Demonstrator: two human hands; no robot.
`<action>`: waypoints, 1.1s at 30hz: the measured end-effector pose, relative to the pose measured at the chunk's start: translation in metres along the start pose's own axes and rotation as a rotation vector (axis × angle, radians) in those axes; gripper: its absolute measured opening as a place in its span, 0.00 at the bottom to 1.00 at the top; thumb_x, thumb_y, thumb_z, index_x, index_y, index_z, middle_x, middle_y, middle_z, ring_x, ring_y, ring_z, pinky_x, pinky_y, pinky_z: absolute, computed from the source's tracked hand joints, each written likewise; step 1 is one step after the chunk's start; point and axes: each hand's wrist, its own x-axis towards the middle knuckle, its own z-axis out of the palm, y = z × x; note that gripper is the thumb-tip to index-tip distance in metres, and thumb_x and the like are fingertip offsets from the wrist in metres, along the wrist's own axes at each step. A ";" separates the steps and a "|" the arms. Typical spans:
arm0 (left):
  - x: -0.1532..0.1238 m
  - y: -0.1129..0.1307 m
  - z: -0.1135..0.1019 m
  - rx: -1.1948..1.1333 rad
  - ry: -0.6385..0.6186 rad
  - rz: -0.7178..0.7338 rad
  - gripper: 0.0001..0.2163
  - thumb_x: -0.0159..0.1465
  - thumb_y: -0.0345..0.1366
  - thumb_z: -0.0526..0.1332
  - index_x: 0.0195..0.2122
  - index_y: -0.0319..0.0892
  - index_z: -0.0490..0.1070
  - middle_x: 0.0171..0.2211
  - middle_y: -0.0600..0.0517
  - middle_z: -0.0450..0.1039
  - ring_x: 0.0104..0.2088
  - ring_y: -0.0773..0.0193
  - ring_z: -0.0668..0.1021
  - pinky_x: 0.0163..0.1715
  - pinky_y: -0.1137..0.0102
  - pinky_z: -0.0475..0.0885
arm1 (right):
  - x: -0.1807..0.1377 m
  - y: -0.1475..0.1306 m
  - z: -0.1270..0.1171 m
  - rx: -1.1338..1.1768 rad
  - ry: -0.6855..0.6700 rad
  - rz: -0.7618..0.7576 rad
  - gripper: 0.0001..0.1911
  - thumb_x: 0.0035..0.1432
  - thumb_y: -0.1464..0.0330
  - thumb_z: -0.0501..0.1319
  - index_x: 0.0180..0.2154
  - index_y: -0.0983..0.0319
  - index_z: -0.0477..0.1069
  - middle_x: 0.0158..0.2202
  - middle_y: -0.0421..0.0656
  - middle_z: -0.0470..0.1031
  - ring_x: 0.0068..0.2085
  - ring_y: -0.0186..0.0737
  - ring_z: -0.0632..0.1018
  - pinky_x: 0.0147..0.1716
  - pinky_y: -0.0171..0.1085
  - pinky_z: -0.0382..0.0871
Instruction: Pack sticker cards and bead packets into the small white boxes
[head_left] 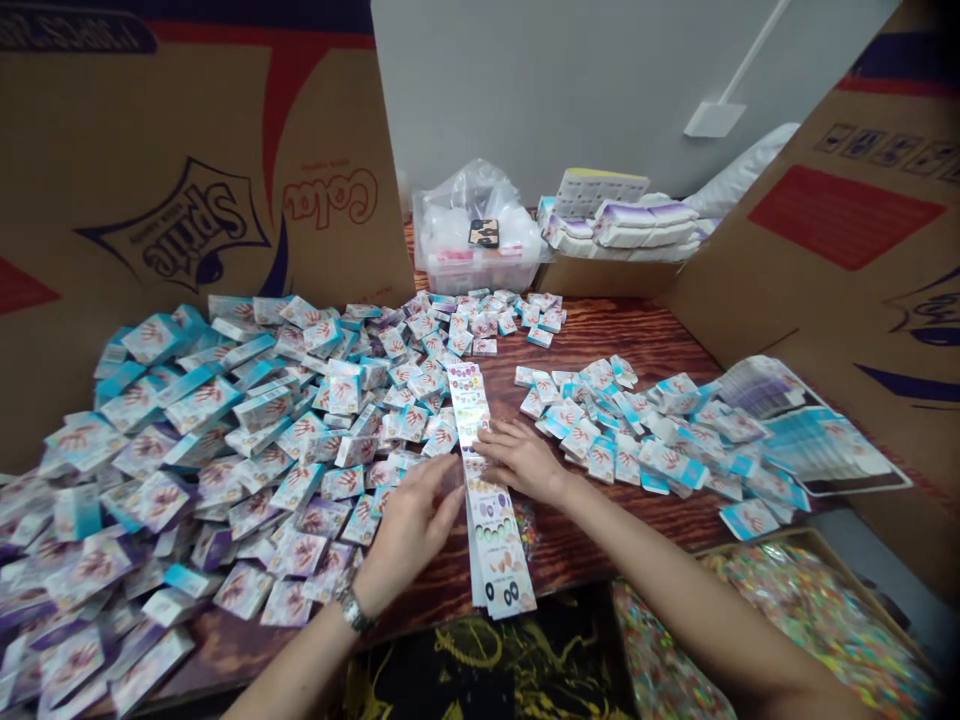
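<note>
Head view: colourfully printed long white strips (496, 530) lie under the flattened right hand (523, 460), left hand (409, 526) half-curled.

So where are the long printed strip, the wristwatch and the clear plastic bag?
Long printed strip (490, 507): head view, printed face, mid-length.
Wristwatch (352, 608): head view, visible middle.
Clear plastic bag (480, 187): head view, upper part.

Probably a packing workshop: small boxes (202, 402) heaped beside large cartons (112, 130).
</note>
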 end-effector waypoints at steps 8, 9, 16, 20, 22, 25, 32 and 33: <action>-0.008 0.007 0.019 -0.491 -0.048 -0.315 0.16 0.62 0.42 0.57 0.48 0.40 0.69 0.43 0.45 0.74 0.38 0.60 0.77 0.37 0.66 0.72 | 0.000 -0.011 -0.001 0.230 0.213 0.103 0.06 0.60 0.68 0.60 0.37 0.59 0.75 0.41 0.43 0.78 0.43 0.41 0.74 0.45 0.41 0.67; -0.008 0.010 0.018 -0.582 -0.075 -0.370 0.16 0.62 0.43 0.57 0.45 0.39 0.70 0.39 0.45 0.75 0.33 0.62 0.76 0.33 0.68 0.71 | 0.001 -0.014 -0.005 0.227 0.234 0.119 0.06 0.61 0.68 0.59 0.36 0.60 0.74 0.41 0.43 0.79 0.43 0.41 0.75 0.45 0.41 0.67; -0.009 0.031 0.021 -1.077 -0.314 -0.612 0.21 0.58 0.50 0.60 0.38 0.35 0.72 0.28 0.49 0.73 0.25 0.69 0.72 0.26 0.73 0.66 | 0.005 -0.015 -0.019 0.056 0.120 0.047 0.13 0.61 0.65 0.58 0.48 0.58 0.70 0.52 0.45 0.72 0.55 0.46 0.69 0.54 0.49 0.60; -0.013 0.030 0.024 -1.034 -0.339 -0.587 0.21 0.56 0.50 0.62 0.39 0.35 0.72 0.30 0.49 0.74 0.26 0.69 0.71 0.27 0.73 0.65 | 0.005 -0.002 0.006 -0.065 0.076 -0.001 0.17 0.59 0.64 0.61 0.50 0.55 0.70 0.53 0.43 0.72 0.57 0.48 0.67 0.54 0.51 0.59; -0.016 0.028 0.026 -1.038 -0.320 -0.599 0.20 0.56 0.49 0.63 0.40 0.35 0.72 0.30 0.49 0.74 0.26 0.69 0.71 0.26 0.74 0.65 | 0.003 0.000 0.019 -0.074 0.136 -0.003 0.11 0.60 0.66 0.60 0.45 0.53 0.74 0.48 0.41 0.76 0.54 0.46 0.71 0.54 0.50 0.59; -0.020 0.026 0.028 -1.111 -0.296 -0.641 0.19 0.56 0.48 0.63 0.39 0.35 0.72 0.29 0.48 0.74 0.25 0.70 0.72 0.25 0.75 0.65 | 0.000 -0.005 0.022 -0.068 0.203 0.024 0.08 0.60 0.68 0.59 0.40 0.54 0.76 0.44 0.41 0.78 0.49 0.44 0.73 0.52 0.48 0.61; -0.010 0.040 0.015 -1.584 -0.346 -0.845 0.23 0.63 0.51 0.53 0.43 0.33 0.71 0.38 0.40 0.75 0.33 0.60 0.78 0.32 0.69 0.72 | -0.025 -0.046 -0.055 0.095 0.366 -0.134 0.10 0.62 0.71 0.57 0.45 0.60 0.72 0.43 0.44 0.77 0.45 0.40 0.74 0.48 0.45 0.67; -0.006 0.041 0.013 -1.640 -0.329 -0.847 0.23 0.64 0.51 0.51 0.44 0.34 0.70 0.38 0.41 0.75 0.34 0.59 0.78 0.33 0.67 0.72 | -0.031 -0.056 -0.067 0.124 0.338 -0.183 0.11 0.62 0.72 0.56 0.45 0.60 0.72 0.42 0.44 0.78 0.44 0.39 0.75 0.46 0.42 0.68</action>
